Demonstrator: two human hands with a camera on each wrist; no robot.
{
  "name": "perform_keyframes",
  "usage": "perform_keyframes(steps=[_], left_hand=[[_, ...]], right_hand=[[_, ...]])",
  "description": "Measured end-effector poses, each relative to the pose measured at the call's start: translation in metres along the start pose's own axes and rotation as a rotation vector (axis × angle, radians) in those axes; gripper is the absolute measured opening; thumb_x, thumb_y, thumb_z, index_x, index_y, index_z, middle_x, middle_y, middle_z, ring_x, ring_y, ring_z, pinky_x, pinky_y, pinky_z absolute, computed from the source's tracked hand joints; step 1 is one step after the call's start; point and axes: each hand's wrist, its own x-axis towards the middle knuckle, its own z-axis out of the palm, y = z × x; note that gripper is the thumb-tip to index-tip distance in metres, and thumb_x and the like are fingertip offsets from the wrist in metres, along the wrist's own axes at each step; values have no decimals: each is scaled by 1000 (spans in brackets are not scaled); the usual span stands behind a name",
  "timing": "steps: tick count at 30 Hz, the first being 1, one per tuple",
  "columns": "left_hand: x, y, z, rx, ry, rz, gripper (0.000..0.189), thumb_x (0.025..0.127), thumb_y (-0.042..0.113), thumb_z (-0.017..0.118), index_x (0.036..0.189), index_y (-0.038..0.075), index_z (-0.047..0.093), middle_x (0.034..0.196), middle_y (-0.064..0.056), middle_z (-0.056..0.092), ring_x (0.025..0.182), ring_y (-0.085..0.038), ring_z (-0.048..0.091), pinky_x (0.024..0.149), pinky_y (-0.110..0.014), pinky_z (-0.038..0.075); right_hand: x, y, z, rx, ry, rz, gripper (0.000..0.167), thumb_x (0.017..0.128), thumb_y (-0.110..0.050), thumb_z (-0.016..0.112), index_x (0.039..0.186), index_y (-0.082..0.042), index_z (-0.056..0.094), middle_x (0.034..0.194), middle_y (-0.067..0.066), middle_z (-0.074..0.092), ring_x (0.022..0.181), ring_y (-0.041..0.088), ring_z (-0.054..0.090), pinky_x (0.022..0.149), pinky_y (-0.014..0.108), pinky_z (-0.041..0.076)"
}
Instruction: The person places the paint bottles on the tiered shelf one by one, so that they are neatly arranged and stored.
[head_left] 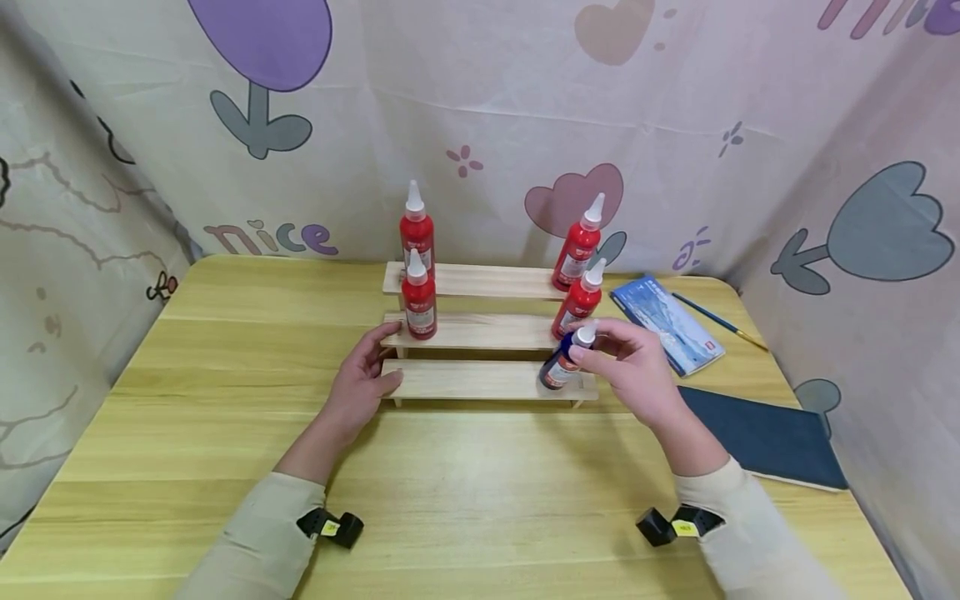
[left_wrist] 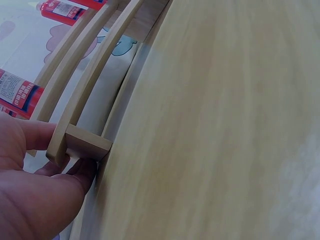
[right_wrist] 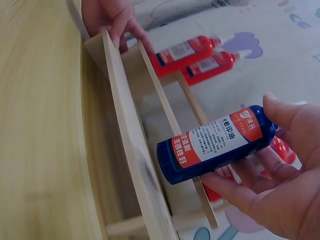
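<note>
A three-step wooden display rack (head_left: 465, 379) stands on the table. My left hand (head_left: 358, 387) grips its left end, and the left wrist view shows the thumb and fingers around the front step's end (left_wrist: 64, 142). In my right hand (head_left: 633, 367) a dark blue ink bottle (right_wrist: 215, 145) with a white nozzle cap is pinched between thumb and fingers. It tilts over the right end of the lowest step; whether its base touches the wood I cannot tell. Red bottles with white nozzles stand on the upper steps, two at left (head_left: 420, 308) and two at right (head_left: 577, 258).
Right of the rack lie a blue booklet (head_left: 667, 325), a paintbrush (head_left: 716, 318) and a dark notebook (head_left: 765, 437) near the right forearm. A printed cloth (head_left: 480, 108) hangs behind and beside the wooden table (head_left: 480, 500).
</note>
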Motion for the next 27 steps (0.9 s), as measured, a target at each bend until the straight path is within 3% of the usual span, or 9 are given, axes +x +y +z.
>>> perform_keyframes(steps=[11,19,27], left_hand=[[0,-1,-1,0,5,-13,68,93,-15,53,152,15,40,154,-10,36,137,-28,37,117,-43,23],[3,-1,0,-3,-5,8,68,92,-17,53,151,14,42,153,-10,38,136,-28,38,117,-42,23],[2,-2,0,-1,4,1,68,91,-16,55,151,14,42,153,-10,37,137,-29,37,117,-42,21]], right_hand=[[20,-14,42,37,-71,-61,25,88,-3,76,113,-5,73,114,7,70,100,27,64,90,36,54],[34,-21,71,75,-130,-129,26,88,-2,76,114,-3,73,105,7,70,97,27,65,86,42,56],[45,-27,102,80,-160,-80,27,87,-8,78,114,-5,74,107,4,70,100,23,66,86,41,56]])
